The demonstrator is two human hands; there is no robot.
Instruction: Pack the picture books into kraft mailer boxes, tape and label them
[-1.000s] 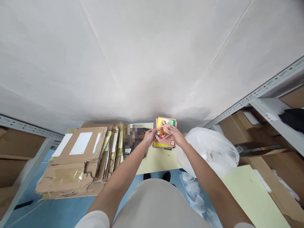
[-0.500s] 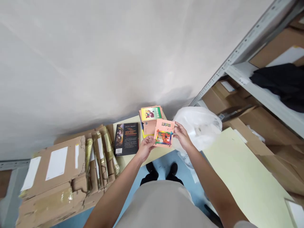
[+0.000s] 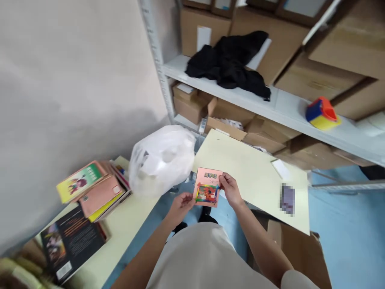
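Note:
A thin pink booklet point(image 3: 207, 176) with a colourful framed picture on its cover is held in front of my body, above the floor between two tables. My left hand point(image 3: 181, 208) pinches its lower left edge. On its right edge, my right hand point(image 3: 231, 188) grips it between thumb and fingers. To the left, a stack of booklets point(image 3: 99, 200), pink and yellow among them, lies on a pale table point(image 3: 132, 220). A thick black book point(image 3: 76, 237) with a barcode lies beside that stack.
A bulging white plastic bag point(image 3: 164, 156) sits between the stack and a second pale table point(image 3: 240, 164). Behind it stand shelves point(image 3: 279, 106) with cardboard boxes, black cloth point(image 3: 228, 64) and a red, blue and yellow object point(image 3: 322, 114). An open carton point(image 3: 297, 249) is at lower right.
My view and body have turned right, toward the second table and the shelves. The booklet stays in both hands, while the stack and black book now appear farther left.

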